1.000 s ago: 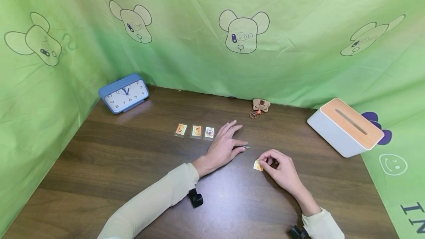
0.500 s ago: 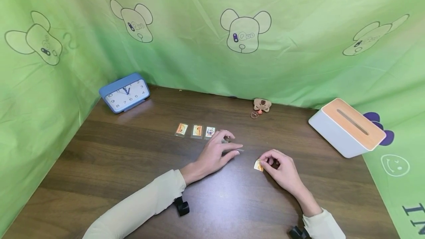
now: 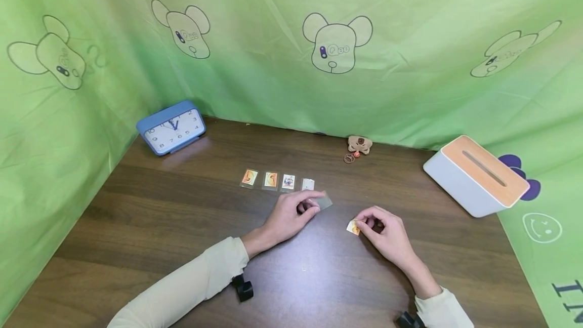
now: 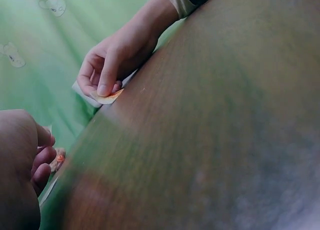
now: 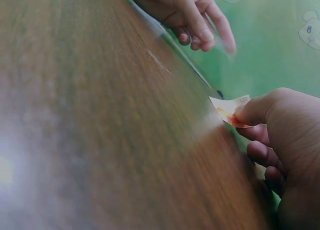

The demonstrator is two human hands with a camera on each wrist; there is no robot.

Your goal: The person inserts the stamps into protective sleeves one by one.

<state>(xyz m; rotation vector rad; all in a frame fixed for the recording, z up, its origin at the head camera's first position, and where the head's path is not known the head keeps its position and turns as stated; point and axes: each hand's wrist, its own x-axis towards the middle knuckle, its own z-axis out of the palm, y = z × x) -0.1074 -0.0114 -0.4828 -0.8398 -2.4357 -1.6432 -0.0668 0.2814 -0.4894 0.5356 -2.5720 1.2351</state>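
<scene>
My right hand (image 3: 384, 234) pinches a small orange-and-white stamp (image 3: 352, 227) between thumb and forefinger. In the right wrist view, print shows on a corner of this stamp (image 5: 231, 108). To its left, my left hand (image 3: 287, 216) pinches a small clear plastic sleeve (image 3: 325, 201) by one edge, above the table. Just beyond the left fingers lies a pale stamp in a clear sleeve (image 3: 307, 184). It continues a row with a figured stamp (image 3: 288, 181) and two orange stamps (image 3: 271, 179), each sleeved.
A blue clock (image 3: 172, 128) stands at the back left of the wooden table (image 3: 182, 216). At the back lies a brown bear-shaped trinket with rings (image 3: 359, 145). A white tissue box with a wooden lid (image 3: 473, 176) stands at the right. Green cloth (image 3: 255, 65) hangs behind.
My left hand has drawn back left and toward me, uncovering the pale sleeved stamp. Its fingers now pinch the clear sleeve, which has turned into fuller view. My right hand has barely moved.
</scene>
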